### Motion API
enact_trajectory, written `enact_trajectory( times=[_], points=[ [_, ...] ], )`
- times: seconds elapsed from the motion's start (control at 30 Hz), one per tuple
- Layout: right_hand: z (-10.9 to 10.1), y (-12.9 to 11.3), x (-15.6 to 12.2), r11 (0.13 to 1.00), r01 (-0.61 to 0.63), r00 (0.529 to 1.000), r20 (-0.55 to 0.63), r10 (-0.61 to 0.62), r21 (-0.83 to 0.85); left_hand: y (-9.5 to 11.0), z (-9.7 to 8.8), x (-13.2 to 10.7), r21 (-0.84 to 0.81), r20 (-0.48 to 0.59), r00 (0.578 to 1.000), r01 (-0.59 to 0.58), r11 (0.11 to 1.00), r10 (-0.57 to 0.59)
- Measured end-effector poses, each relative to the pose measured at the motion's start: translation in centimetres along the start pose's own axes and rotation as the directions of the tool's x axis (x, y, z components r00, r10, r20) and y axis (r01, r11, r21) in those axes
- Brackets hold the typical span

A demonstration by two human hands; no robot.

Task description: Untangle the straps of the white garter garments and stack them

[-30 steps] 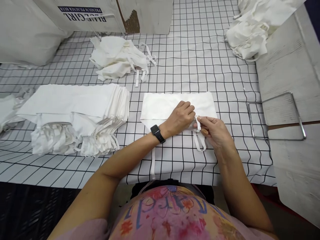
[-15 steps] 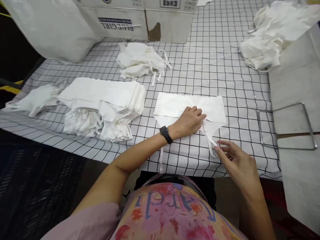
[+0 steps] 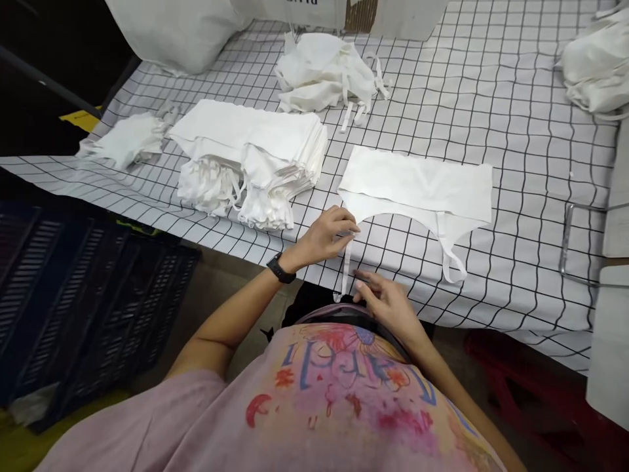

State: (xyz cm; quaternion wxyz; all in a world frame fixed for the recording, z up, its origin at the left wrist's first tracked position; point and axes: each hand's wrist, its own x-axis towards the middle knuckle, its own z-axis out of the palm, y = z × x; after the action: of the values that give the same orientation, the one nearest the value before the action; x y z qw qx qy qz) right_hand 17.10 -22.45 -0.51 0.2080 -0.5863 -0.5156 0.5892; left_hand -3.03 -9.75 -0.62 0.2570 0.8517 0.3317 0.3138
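Observation:
A white cloth piece (image 3: 417,187) with two dangling straps lies flat on the gridded table cover (image 3: 515,131). My left hand (image 3: 327,235), a black watch on its wrist, pinches the top of the left strap (image 3: 346,269) at the cloth's lower left corner. My right hand (image 3: 388,303) hovers at the table's front edge with fingers loosely spread, its fingertips beside the lower end of that strap. The right strap (image 3: 449,259) lies free on the table.
A neat stack of the same white pieces (image 3: 250,157) sits left of the cloth, with loose heaps at the far middle (image 3: 327,78), far left (image 3: 125,137) and far right (image 3: 594,65). A large white bag (image 3: 177,29) stands behind. A dark crate (image 3: 83,295) sits below left. A metal frame (image 3: 577,246) lies right.
My left hand slid from the cloth's middle to its left strap. My right hand left the right strap and came across to the left one. The view swung left and down.

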Motion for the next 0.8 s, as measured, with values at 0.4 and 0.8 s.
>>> enact_trajectory(
  times=[0.4, 0.8],
  points=[
    [2.7, -0.9, -0.5, 0.995, 0.1, 0.995, -0.008, -0.1, 0.006, 0.0, 0.1, -2.6, 0.188, 0.14, 0.989, -0.075, 0.979, 0.049],
    [-1.0, -4.0, -6.7, 0.996, 0.071, 0.996, -0.067, -0.067, 0.058, 1.1, 0.4, -3.0, 0.36, 0.126, 0.99, -0.098, 0.928, 0.056]
  ],
)
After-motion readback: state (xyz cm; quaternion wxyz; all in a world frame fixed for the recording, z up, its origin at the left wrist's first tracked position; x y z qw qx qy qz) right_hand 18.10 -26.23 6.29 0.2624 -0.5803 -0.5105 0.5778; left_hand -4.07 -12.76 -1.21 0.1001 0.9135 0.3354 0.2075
